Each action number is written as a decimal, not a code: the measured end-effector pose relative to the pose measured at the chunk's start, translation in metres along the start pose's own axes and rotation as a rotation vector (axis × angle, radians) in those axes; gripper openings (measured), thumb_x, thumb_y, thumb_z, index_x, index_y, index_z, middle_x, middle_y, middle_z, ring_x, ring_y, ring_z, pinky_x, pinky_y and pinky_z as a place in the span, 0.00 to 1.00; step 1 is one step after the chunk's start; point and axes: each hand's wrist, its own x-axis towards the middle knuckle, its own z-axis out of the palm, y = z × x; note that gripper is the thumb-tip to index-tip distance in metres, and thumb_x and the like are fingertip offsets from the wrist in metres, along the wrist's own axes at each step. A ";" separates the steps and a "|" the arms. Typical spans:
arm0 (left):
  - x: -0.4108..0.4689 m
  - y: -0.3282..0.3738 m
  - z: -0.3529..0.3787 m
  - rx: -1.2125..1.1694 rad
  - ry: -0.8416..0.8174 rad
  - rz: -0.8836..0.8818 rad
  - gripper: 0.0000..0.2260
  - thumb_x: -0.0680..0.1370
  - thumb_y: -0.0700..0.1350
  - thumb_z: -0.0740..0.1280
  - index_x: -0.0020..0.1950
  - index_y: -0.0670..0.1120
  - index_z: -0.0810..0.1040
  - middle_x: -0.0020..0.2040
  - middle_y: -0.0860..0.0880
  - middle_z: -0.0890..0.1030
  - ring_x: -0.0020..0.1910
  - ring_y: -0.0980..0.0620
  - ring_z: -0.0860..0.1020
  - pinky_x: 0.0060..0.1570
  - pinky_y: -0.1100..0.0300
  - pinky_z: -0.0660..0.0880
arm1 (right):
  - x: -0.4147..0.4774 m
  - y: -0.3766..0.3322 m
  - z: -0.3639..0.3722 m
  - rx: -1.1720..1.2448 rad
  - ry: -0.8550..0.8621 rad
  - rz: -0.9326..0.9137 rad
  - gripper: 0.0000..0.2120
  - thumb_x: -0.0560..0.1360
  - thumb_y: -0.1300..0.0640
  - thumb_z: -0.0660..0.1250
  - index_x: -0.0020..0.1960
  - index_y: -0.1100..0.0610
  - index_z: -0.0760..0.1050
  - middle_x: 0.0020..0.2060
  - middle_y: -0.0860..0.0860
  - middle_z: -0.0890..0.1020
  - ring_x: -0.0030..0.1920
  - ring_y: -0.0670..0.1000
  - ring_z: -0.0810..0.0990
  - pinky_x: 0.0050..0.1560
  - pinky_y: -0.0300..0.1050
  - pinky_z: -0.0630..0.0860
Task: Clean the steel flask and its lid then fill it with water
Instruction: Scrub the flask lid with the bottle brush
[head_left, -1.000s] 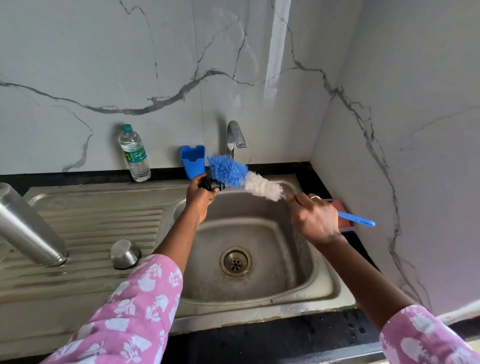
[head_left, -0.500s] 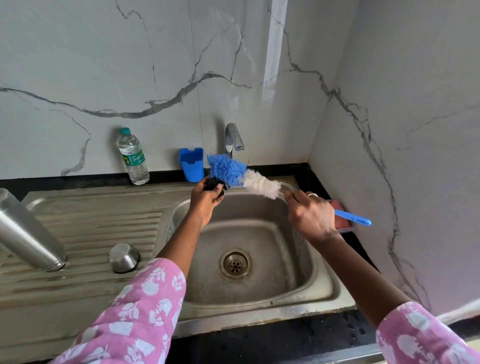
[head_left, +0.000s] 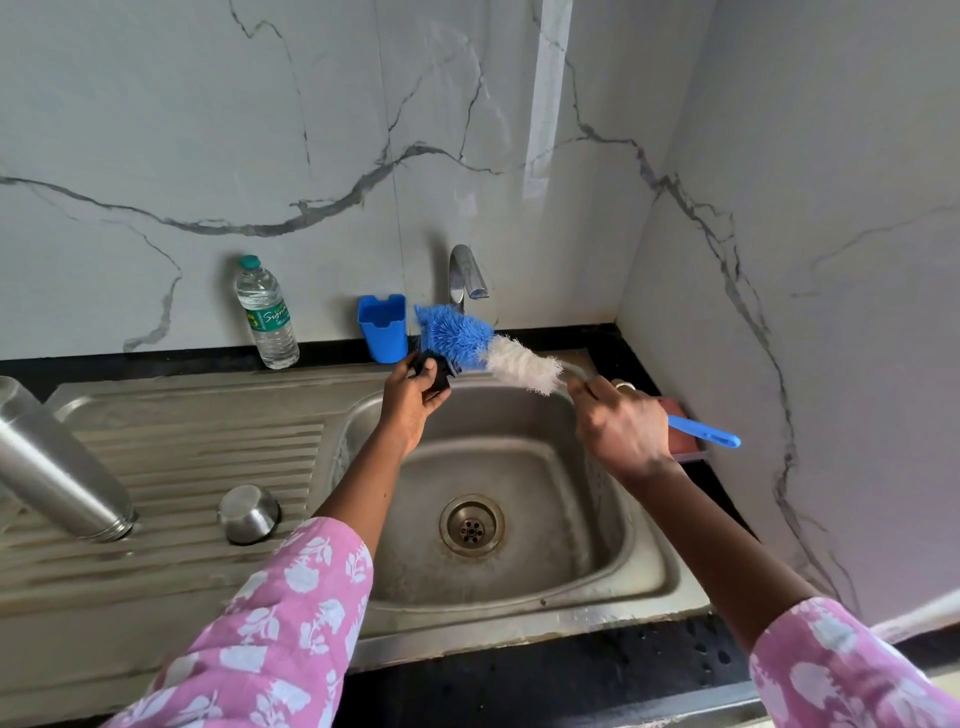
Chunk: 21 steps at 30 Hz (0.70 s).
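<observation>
Over the steel sink (head_left: 597, 561), a person's left hand (head_left: 413, 402) curls its fingers round a small black lid (head_left: 435, 370), held against the blue bristles of a bottle brush (head_left: 460, 338). The right hand (head_left: 621, 431) is closed round the brush's shaft, its blue handle jutting toward the right wall. The steel flask (head_left: 57, 467) rests mouth-down on the drainboard (head_left: 197, 441) at far left, a steel cap (head_left: 249, 514) near it, both well apart from the hands.

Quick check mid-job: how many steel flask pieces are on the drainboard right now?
2. The steel flask stands mouth down at the far left of the drainboard; the steel cap sits to its right, nearer the basin. Part of the drainboard lies out of frame.
</observation>
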 end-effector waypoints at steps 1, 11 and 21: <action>0.000 0.000 0.000 -0.016 0.004 -0.001 0.15 0.80 0.38 0.61 0.67 0.40 0.68 0.54 0.45 0.76 0.56 0.45 0.74 0.55 0.50 0.74 | -0.001 0.000 0.000 0.001 0.001 -0.002 0.15 0.64 0.62 0.57 0.42 0.59 0.81 0.28 0.52 0.75 0.23 0.55 0.73 0.19 0.38 0.63; -0.005 0.007 -0.003 -0.169 0.045 -0.166 0.06 0.81 0.45 0.61 0.57 0.47 0.72 0.59 0.43 0.74 0.60 0.45 0.73 0.51 0.53 0.75 | -0.015 0.009 -0.008 -0.050 0.096 -0.037 0.13 0.64 0.63 0.59 0.40 0.59 0.81 0.27 0.51 0.74 0.23 0.54 0.73 0.21 0.37 0.59; -0.005 0.011 0.000 -0.090 -0.044 -0.137 0.08 0.78 0.31 0.60 0.49 0.43 0.74 0.48 0.47 0.77 0.49 0.52 0.76 0.48 0.57 0.77 | -0.006 0.003 -0.015 -0.036 0.095 -0.016 0.13 0.63 0.63 0.57 0.38 0.58 0.80 0.27 0.52 0.75 0.21 0.54 0.72 0.20 0.36 0.58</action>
